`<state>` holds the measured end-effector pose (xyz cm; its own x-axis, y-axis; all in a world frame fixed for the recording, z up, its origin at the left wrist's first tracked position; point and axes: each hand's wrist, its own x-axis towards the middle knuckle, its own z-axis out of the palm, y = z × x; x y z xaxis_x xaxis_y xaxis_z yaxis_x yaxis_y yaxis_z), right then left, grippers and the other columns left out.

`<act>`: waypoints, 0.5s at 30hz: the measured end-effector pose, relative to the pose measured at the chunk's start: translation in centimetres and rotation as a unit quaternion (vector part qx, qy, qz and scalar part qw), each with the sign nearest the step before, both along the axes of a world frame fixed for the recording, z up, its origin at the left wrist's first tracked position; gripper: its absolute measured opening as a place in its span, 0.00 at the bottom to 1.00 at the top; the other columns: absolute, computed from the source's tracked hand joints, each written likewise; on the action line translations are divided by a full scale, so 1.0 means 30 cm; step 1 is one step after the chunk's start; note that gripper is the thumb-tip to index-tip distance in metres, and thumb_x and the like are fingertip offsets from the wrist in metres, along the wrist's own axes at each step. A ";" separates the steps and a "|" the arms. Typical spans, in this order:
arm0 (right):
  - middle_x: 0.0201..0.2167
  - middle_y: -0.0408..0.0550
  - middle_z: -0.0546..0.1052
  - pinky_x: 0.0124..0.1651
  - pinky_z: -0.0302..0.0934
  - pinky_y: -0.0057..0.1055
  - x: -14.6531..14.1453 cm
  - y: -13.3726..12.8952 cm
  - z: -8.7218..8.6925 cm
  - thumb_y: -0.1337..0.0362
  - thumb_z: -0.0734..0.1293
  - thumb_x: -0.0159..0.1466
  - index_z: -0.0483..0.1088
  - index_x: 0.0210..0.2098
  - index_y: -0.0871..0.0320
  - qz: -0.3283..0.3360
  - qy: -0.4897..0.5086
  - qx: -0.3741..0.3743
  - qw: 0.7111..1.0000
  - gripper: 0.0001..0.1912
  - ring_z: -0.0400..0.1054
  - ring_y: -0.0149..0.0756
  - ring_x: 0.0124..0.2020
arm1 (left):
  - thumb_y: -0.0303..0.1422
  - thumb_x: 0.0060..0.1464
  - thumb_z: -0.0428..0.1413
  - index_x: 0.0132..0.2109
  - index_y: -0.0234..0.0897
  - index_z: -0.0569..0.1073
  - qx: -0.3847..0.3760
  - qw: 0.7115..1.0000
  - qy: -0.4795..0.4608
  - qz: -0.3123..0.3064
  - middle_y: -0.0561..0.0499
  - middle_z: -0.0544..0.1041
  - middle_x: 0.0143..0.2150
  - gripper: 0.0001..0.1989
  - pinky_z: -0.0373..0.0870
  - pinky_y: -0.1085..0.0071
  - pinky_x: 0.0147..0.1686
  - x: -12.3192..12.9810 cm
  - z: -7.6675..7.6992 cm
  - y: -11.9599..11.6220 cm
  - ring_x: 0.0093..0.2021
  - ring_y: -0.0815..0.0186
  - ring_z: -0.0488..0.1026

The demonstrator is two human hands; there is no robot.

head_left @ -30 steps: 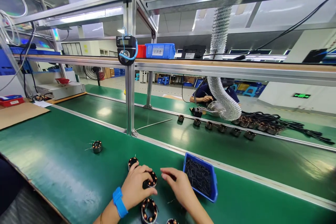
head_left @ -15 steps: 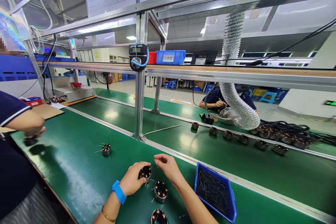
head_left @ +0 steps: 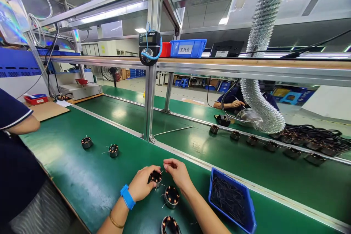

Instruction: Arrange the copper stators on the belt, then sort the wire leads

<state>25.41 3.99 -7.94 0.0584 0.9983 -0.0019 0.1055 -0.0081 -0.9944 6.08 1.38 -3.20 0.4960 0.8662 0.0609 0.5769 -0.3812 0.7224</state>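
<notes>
My left hand (head_left: 142,183), with a blue band at the wrist, is closed round a motor stator (head_left: 155,178) with copper windings and thin wire leads. Just right of that stator, my right hand (head_left: 177,173) is pinched, thumb against fingers, by one of its leads. What sits in the pinch is too small to make out. A second stator (head_left: 172,197) stands on the green table below my hands, and a third stator (head_left: 169,226) is cut off by the bottom edge. Right of my right forearm is a blue bin (head_left: 231,201) of thin black tube pieces.
Two more stators, one (head_left: 113,150) nearer and one (head_left: 87,142) farther left, stand on the table. A co-worker's arm (head_left: 24,124) is at the left edge. A metal post (head_left: 149,102) rises ahead. Beyond the rail are a row of stators (head_left: 252,140) and a clear duct (head_left: 264,109).
The co-worker's hand at left has let go of a stator, which now stands on the table, and has drawn back out of sight. My view has shifted slightly; my hands keep nearly the same pose.
</notes>
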 end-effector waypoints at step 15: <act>0.34 0.41 0.78 0.42 0.71 0.35 0.001 -0.001 -0.008 0.65 0.70 0.67 0.74 0.39 0.61 0.005 -0.025 0.014 1.000 0.05 0.74 0.31 0.33 | 0.16 0.45 0.58 0.51 0.44 0.73 -0.003 1.000 -0.003 -0.002 0.51 0.75 0.61 0.26 0.62 0.60 0.63 -0.001 -0.003 0.001 0.61 0.58 0.71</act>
